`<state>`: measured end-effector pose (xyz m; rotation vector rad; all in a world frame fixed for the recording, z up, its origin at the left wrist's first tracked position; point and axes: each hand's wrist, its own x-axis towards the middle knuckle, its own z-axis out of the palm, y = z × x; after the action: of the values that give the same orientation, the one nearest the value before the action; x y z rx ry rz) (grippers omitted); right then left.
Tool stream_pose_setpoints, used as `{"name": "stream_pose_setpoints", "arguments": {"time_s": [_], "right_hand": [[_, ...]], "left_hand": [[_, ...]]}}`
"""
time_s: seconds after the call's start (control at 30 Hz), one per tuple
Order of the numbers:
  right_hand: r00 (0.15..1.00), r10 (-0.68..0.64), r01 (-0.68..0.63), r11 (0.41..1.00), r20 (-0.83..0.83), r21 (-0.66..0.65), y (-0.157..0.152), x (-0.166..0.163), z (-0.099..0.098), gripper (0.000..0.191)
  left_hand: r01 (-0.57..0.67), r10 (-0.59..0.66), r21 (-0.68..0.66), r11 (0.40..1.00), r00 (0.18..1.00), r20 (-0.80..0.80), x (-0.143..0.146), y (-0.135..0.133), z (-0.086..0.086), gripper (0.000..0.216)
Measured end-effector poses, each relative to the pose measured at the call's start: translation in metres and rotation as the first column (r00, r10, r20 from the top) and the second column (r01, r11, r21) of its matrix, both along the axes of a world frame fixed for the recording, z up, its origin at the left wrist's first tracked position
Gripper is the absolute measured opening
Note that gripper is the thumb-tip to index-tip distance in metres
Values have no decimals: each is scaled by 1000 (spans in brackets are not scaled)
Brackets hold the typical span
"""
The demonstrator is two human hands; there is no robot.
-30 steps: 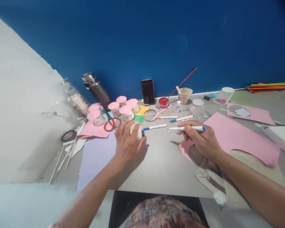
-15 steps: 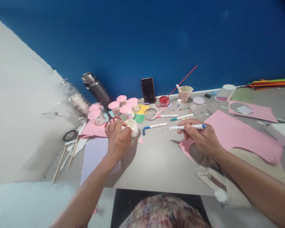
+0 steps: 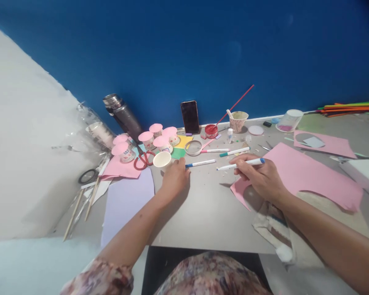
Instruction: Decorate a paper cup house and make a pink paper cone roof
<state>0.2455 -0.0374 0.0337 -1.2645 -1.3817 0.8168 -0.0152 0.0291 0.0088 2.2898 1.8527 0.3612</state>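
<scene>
My left hand (image 3: 175,178) rests on the grey table (image 3: 209,209), just right of a white paper cup (image 3: 162,159) that stands upright with its mouth open. Its fingers are curled together at the blue end of a white marker (image 3: 201,163); what they pinch, if anything, is hidden. My right hand (image 3: 261,178) is closed on a white pen with a blue end (image 3: 241,164), held level, tip pointing left. It lies over the corner of a large pink paper sheet (image 3: 301,174).
Several pink-topped cups (image 3: 155,137), red scissors (image 3: 144,159), a steel flask (image 3: 123,116), a phone (image 3: 190,116), a red paint pot (image 3: 211,131) and a tape ring (image 3: 193,147) crowd the back. A lilac sheet (image 3: 126,200) lies left; wooden sticks (image 3: 80,207) lie beyond it.
My left hand set the paper cup upright further back by the scissors, let go of it and slid right to the blue marker. My right hand stayed put with its pen.
</scene>
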Motion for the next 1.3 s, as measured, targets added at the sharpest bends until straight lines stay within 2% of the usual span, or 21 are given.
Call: {"name": "stream_pose_setpoints", "arguments": {"time_s": [0.2, 0.3, 0.37, 0.4, 0.47, 0.5, 0.53, 0.57, 0.7, 0.9, 1.13, 1.3], "right_hand": [[965, 113, -141, 984, -236, -105, 1, 3, -2, 39], [948, 101, -159, 972, -302, -174, 3, 2, -3, 38], [947, 110, -175, 964, -301, -200, 4, -1, -3, 35], [949, 121, -185, 962, -292, -201, 4, -2, -3, 33], [954, 151, -205, 959, -259, -194, 3, -5, -3, 28], [957, 163, -211, 958, -238, -192, 2, -7, -3, 27], [960, 174, -217, 957, -218, -191, 1, -8, -3, 25], [962, 183, -222, 956, -201, -191, 0, -10, -4, 25], [963, 204, -234, 957, -177, -171, -2, -11, -7, 25], [968, 209, -231, 957, -139, -175, -2, -12, -9, 22], [966, 237, -253, 952, -109, -172, -5, -13, -17, 23], [928, 236, -299, 934, -288, -197, -8, -21, -22, 28]], "left_hand": [[-14, 30, -94, 995, 985, 172, -5, 0, -4, 37], [24, 22, -150, 988, 954, 300, -5, -9, 0, 27], [84, 44, -242, 967, 876, 480, -4, -12, 4, 18], [134, 108, -324, 937, 770, 629, -3, -13, 6, 14], [287, 328, -467, 836, 420, 846, -1, -14, 10, 15], [364, 434, -498, 787, 247, 866, -1, -13, 11, 19], [416, 505, -509, 753, 129, 853, 0, -13, 12, 23], [438, 536, -513, 738, 81, 840, 0, -13, 11, 25], [443, 573, -527, 725, 37, 819, 2, -13, 5, 23], [468, 597, -534, 704, 16, 802, 7, -17, 2, 21], [474, 536, -520, 711, 114, 836, 11, -23, 1, 24], [484, 515, -518, 705, 151, 844, 13, -25, -3, 34]]}}
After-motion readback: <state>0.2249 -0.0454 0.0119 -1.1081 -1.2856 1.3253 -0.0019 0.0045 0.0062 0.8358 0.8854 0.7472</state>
